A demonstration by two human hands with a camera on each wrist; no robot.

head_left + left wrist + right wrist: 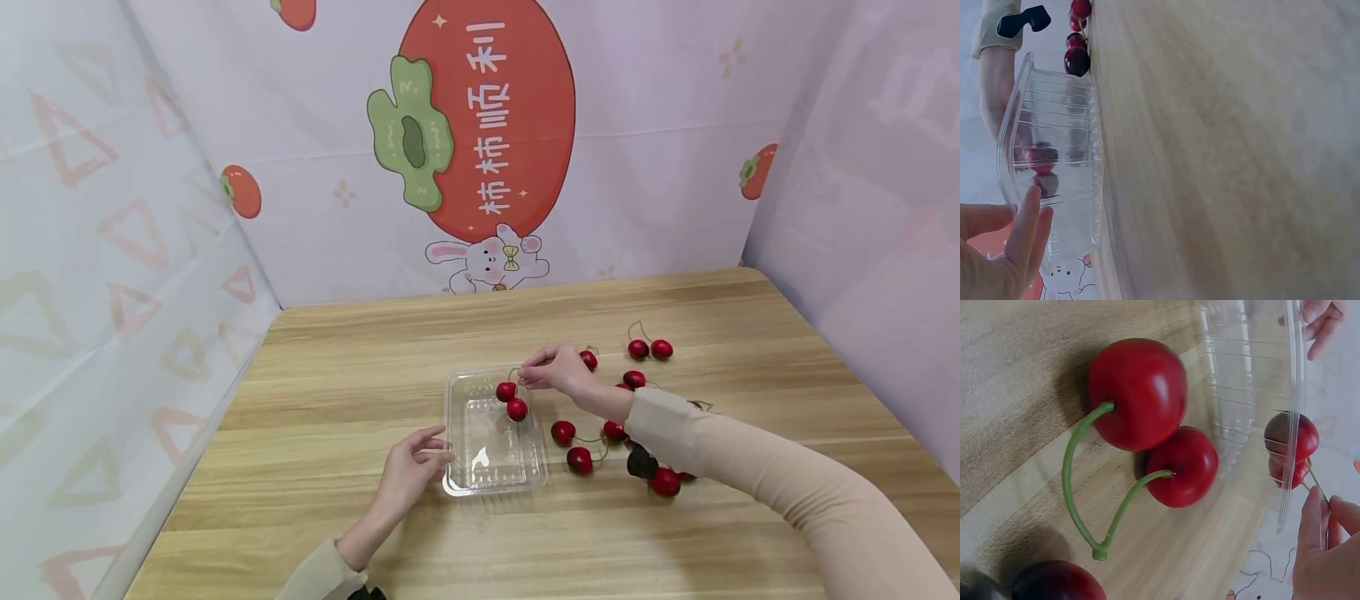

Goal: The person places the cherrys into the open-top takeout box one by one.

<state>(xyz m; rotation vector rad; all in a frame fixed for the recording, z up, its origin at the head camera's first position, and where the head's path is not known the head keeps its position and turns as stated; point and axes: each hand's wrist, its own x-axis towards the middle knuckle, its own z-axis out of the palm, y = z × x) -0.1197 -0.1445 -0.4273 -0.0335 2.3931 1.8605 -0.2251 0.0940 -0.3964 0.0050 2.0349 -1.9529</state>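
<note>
Over the clear plastic tray (491, 467) we pinch a pair of cherries (512, 400) by their joined stem with our right hand (551, 369), so the fruit hangs just above the tray's far end. Our left hand (412, 471) rests straight fingers against the tray's near left rim, steadying it and gripping nothing. More cherries (573, 446) lie scattered to the right on the wooden table (337, 375).

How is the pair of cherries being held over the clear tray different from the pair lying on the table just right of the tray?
The held cherry pair hangs by its stem from the right hand over the clear tray; the lying cherry pair rests on the wooden table, untouched. The held pair's cherries hang close together, while the lying pair's spread apart with the curved green stem in full view. Both are red twins joined at the stem.
</note>
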